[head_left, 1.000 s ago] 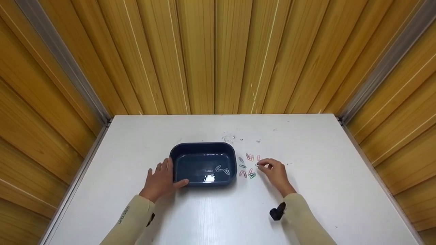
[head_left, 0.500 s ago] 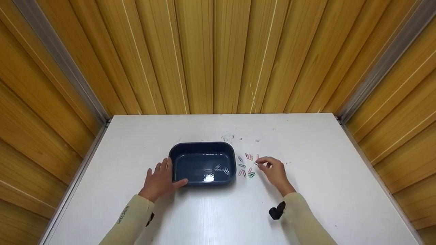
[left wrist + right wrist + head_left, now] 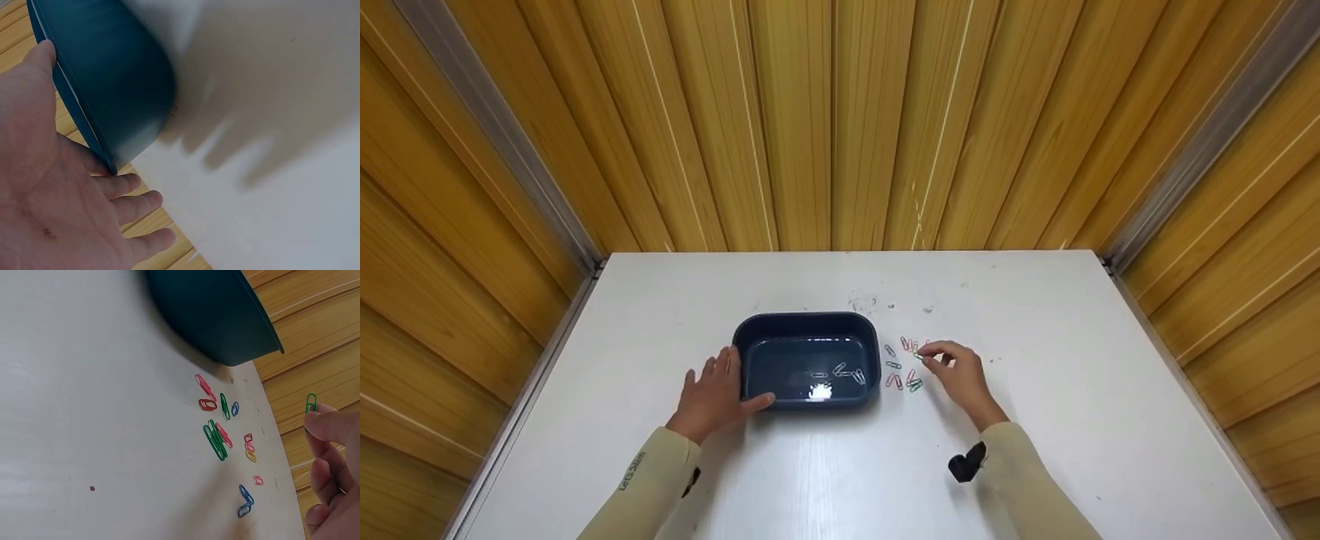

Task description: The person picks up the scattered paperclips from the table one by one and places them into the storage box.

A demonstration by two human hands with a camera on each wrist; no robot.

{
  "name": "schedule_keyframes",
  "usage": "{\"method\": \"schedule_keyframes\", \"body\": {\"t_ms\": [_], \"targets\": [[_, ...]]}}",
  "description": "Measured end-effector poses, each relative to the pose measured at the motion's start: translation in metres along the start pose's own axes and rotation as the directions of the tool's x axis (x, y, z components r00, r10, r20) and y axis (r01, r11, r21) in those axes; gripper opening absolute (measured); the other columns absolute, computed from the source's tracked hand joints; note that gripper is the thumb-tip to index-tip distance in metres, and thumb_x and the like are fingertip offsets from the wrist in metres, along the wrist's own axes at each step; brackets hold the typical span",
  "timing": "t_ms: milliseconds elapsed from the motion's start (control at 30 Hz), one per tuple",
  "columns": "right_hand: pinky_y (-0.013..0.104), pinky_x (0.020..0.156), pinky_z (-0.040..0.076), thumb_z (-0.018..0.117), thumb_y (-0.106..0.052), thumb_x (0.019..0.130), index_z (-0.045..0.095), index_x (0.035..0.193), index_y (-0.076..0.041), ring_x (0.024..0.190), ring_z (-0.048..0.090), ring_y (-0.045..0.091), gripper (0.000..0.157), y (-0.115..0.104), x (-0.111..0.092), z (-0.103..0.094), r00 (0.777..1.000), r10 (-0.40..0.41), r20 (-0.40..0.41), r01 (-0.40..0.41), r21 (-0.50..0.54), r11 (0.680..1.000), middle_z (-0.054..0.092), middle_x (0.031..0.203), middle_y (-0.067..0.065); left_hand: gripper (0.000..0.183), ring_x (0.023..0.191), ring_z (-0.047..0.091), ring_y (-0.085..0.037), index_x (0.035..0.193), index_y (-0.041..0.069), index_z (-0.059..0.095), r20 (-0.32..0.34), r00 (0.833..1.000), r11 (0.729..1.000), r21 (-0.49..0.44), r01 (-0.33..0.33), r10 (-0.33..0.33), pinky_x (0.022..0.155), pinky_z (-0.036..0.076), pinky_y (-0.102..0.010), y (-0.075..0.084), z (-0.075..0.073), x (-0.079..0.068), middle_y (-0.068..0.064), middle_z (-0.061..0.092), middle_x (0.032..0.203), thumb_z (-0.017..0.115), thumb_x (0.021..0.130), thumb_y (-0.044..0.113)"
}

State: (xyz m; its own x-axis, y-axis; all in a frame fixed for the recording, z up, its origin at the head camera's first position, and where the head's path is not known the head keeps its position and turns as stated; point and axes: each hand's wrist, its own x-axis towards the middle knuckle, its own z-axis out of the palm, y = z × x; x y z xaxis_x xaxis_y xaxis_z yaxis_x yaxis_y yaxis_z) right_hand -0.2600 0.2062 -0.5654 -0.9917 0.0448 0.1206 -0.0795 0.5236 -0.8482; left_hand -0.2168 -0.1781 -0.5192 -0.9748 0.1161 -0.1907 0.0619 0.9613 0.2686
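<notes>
Right wrist view: between thumb and forefinger of the right hand, pinches a green paper clip. Holds it above the white table, near loose coloured clips. Rests the left hand, with fingers almost straight, against the left end of a dark blue tray containing pale clips.

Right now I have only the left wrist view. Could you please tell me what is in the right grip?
Observer: The right grip pinches a green paper clip.
Operator: Thank you. Is there also something inside the blue container?
Observer: Yes, several pale paper clips lie on its floor, toward the right end.
Operator: And do any clips lie outside of it?
Observer: Yes, a scatter of coloured paper clips lies on the white table, to the right of the container.
</notes>
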Motion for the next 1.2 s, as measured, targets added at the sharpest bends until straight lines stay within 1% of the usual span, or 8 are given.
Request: {"method": "schedule_keyframes", "body": {"t_ms": [133, 400, 567, 733, 833, 1033, 1133, 1200], "targets": [[0.026, 0.077, 0.046, 0.07, -0.002, 0.086, 0.075, 0.094, -0.014, 0.084, 0.056, 0.009, 0.016, -0.003, 0.0, 0.001, 1.0, -0.007, 0.0, 0.007, -0.002, 1.0, 0.072, 0.096, 0.002, 0.11, 0.143, 0.027, -0.044, 0.152, -0.005, 0.017, 0.002, 1.0, 1.0, 0.002, 0.006, -0.006, 0.112, 0.019, -0.068, 0.0, 0.001, 0.0, -0.023, 0.024, 0.158, 0.058, 0.082, 0.069], [0.027, 0.078, 0.046, 0.068, -0.002, 0.087, 0.075, 0.097, -0.013, 0.085, 0.057, 0.011, 0.017, -0.008, 0.0, 0.003, 1.0, -0.025, 0.016, 0.025, 0.014, 1.0, 0.073, 0.097, 0.002, 0.108, 0.142, 0.029, -0.044, 0.151, -0.006, 0.019, -0.02, 1.0, 1.0, 0.001, 0.007, -0.007, 0.111, 0.02, -0.069, 0.001, 0.001, -0.001, -0.024, 0.026, 0.157, 0.06, 0.082, 0.067], [0.028, 0.079, 0.046, 0.068, -0.002, 0.087, 0.075, 0.099, -0.013, 0.086, 0.056, 0.011, 0.018, -0.012, 0.0, 0.006, 1.0, -0.02, 0.02, 0.02, 0.011, 1.0, 0.072, 0.097, 0.001, 0.111, 0.143, 0.029, -0.044, 0.151, -0.005, 0.02, -0.025, 1.0, 1.0, 0.006, 0.005, -0.005, 0.111, 0.02, -0.069, 0.0, 0.0, -0.002, -0.024, 0.027, 0.156, 0.059, 0.081, 0.071], [0.026, 0.076, 0.046, 0.069, -0.001, 0.085, 0.076, 0.095, -0.015, 0.082, 0.056, 0.007, 0.018, -0.016, 0.001, 0.01, 0.998, -0.056, 0.003, 0.056, 0.039, 0.998, 0.073, 0.094, 0.001, 0.11, 0.143, 0.027, -0.045, 0.151, -0.004, 0.022, -0.046, 0.999, 0.999, 0.033, -0.004, 0.006, 0.111, 0.017, -0.071, -0.001, 0.001, -0.001, -0.024, 0.027, 0.156, 0.059, 0.08, 0.071], [0.024, 0.075, 0.046, 0.07, -0.001, 0.085, 0.076, 0.094, -0.012, 0.081, 0.056, 0.007, 0.016, -0.019, 0.002, 0.012, 0.997, -0.076, 0.004, 0.075, 0.052, 0.996, 0.073, 0.093, 0.002, 0.109, 0.144, 0.024, -0.046, 0.151, -0.004, 0.023, -0.056, 0.998, 0.999, 0.05, -0.006, 0.009, 0.11, 0.015, -0.072, -0.001, 0.001, -0.001, -0.024, 0.027, 0.156, 0.059, 0.08, 0.071], [0.027, 0.077, 0.046, 0.069, -0.002, 0.086, 0.075, 0.097, -0.01, 0.083, 0.057, 0.009, 0.015, -0.025, 0.002, 0.015, 0.997, -0.071, 0.021, 0.07, 0.042, 0.997, 0.073, 0.096, 0.001, 0.107, 0.144, 0.023, -0.047, 0.15, -0.005, 0.026, -0.083, 0.996, 0.998, 0.069, -0.013, 0.018, 0.111, 0.013, -0.072, -0.002, 0.003, 0.0, -0.025, 0.028, 0.155, 0.06, 0.08, 0.069], [0.029, 0.078, 0.047, 0.069, -0.002, 0.086, 0.076, 0.097, -0.011, 0.085, 0.057, 0.01, 0.016, -0.028, 0.003, 0.018, 0.997, -0.069, 0.028, 0.068, 0.039, 0.997, 0.073, 0.096, 0.0, 0.107, 0.144, 0.023, -0.047, 0.15, -0.005, 0.026, -0.087, 0.996, 0.998, 0.069, -0.015, 0.021, 0.112, 0.013, -0.071, -0.002, 0.003, 0.001, -0.025, 0.027, 0.156, 0.061, 0.08, 0.069], [0.028, 0.078, 0.047, 0.069, -0.002, 0.086, 0.076, 0.096, -0.013, 0.084, 0.057, 0.009, 0.016, -0.03, 0.003, 0.02, 0.997, -0.071, 0.031, 0.07, 0.039, 0.997, 0.073, 0.095, 0.0, 0.107, 0.144, 0.022, -0.047, 0.15, -0.005, 0.026, -0.085, 0.996, 0.998, 0.063, -0.014, 0.019, 0.112, 0.013, -0.071, -0.002, 0.003, 0.001, -0.025, 0.026, 0.156, 0.061, 0.08, 0.069]]}}
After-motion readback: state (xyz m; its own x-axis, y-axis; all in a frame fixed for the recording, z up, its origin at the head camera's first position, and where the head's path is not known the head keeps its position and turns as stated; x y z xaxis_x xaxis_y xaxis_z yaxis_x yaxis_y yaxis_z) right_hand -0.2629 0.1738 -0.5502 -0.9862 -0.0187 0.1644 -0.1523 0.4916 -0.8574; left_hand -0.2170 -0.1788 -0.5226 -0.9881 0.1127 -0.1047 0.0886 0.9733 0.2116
